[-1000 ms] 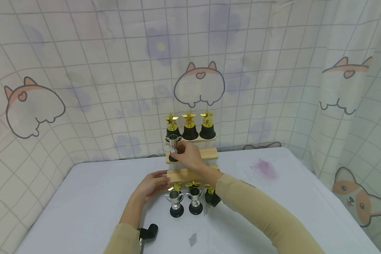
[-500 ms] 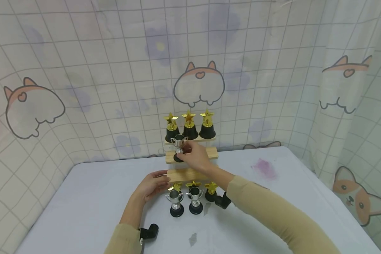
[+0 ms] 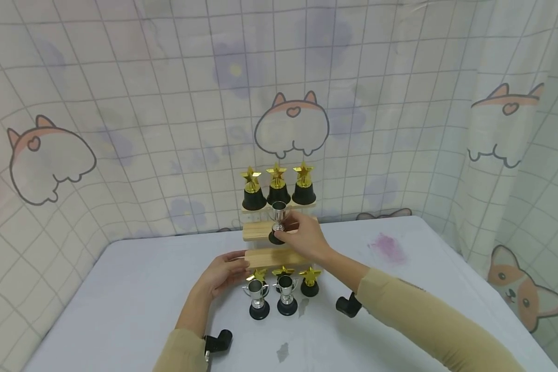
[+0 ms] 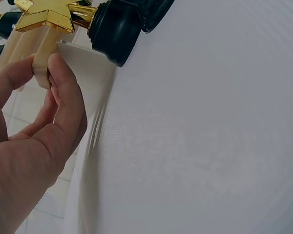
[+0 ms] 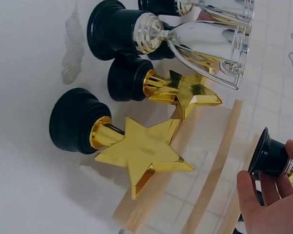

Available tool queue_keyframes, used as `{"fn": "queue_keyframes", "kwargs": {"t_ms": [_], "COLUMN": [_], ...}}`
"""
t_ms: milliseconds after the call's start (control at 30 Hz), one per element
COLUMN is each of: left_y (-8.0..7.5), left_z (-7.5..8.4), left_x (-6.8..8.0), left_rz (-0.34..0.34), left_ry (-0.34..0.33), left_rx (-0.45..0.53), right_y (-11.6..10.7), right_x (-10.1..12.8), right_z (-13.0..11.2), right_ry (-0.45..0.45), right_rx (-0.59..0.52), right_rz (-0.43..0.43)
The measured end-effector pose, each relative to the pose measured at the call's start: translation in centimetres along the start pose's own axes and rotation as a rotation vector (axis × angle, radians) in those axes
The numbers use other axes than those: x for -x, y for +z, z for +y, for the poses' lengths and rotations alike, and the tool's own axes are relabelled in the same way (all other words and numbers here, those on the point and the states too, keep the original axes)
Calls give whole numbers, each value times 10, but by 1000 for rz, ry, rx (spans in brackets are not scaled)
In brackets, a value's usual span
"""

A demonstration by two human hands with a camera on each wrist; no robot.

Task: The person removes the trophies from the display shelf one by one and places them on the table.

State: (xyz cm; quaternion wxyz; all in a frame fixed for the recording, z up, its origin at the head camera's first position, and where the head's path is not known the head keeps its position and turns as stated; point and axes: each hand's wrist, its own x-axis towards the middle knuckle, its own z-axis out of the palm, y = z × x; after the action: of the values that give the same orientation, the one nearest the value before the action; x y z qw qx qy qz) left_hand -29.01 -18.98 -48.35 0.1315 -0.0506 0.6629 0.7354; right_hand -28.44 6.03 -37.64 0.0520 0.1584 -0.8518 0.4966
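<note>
My right hand (image 3: 308,238) holds a small silver trophy cup (image 3: 279,211) upright at its stem and black base, in front of the middle tier (image 3: 256,230) of a wooden stepped rack. In the right wrist view the fingers (image 5: 256,214) are by the cup's black base (image 5: 271,156); whether it touches the tier cannot be told. My left hand (image 3: 222,273) pinches the left end of the rack's lowest tier (image 3: 265,258). The left wrist view shows thumb and fingers (image 4: 63,83) on both sides of that wooden board (image 4: 43,58).
Three gold star trophies (image 3: 277,188) with black bases stand on the top tier. Before the rack, three more star trophies (image 3: 309,281) stand on the white-covered table (image 3: 144,289), with two silver cups (image 3: 285,297) ahead of them. A patterned cloth (image 3: 167,129) hangs behind.
My right hand has carried the silver cup rightward, from the left end of the middle tier to near its centre. My left hand stays on the lowest tier's end.
</note>
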Motion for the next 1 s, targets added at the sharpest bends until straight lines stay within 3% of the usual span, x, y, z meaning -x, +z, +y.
{"fn": "queue_keyframes", "kwargs": {"t_ms": [300, 1000], "left_y": [0, 0], "left_z": [-2, -2], "left_x": [0, -2], "left_rz": [-1, 2], "left_ry": [23, 17], "left_rx": [-11, -24], "right_y": [-14, -42], "right_x": [16, 49], "right_z": [4, 11], "right_ry": [61, 10], "right_rx": [-29, -18], "right_rz": [-15, -25]}}
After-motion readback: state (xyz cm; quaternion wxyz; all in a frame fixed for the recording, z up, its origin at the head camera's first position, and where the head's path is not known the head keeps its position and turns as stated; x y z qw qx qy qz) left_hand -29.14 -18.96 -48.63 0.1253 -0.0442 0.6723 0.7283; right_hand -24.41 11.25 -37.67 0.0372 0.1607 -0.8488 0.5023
